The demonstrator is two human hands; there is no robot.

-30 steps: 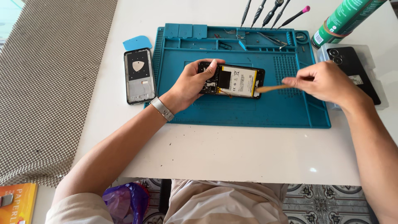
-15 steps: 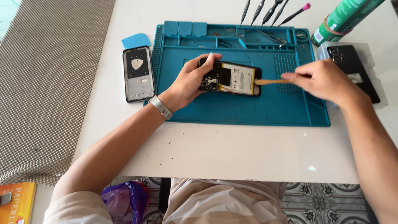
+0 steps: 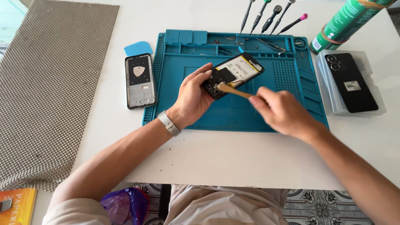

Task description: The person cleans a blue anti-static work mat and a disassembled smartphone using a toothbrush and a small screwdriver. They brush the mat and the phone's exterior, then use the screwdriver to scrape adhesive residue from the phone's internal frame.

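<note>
The opened phone [image 3: 234, 74], back off, battery and dark board exposed, is tilted up over the blue repair mat [image 3: 233, 112] on my desk [image 3: 216, 162]. I judge I'm mid-pry at its lower board; the next move calls for gentle, shallow leverage. My left hand [image 3: 192, 96] grips its lower end, my right hand [image 3: 280, 111] is closed around a wooden spudger [image 3: 234, 91], tip touching inside.

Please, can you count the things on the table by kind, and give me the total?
Phones and phone parts: 3 (opened phone, phone frame, black back cover)
Screwdrivers and picks standing at the back: 5
Wooden stick: 1
Green can: 1
Blue mat: 1
Total: 11
</note>
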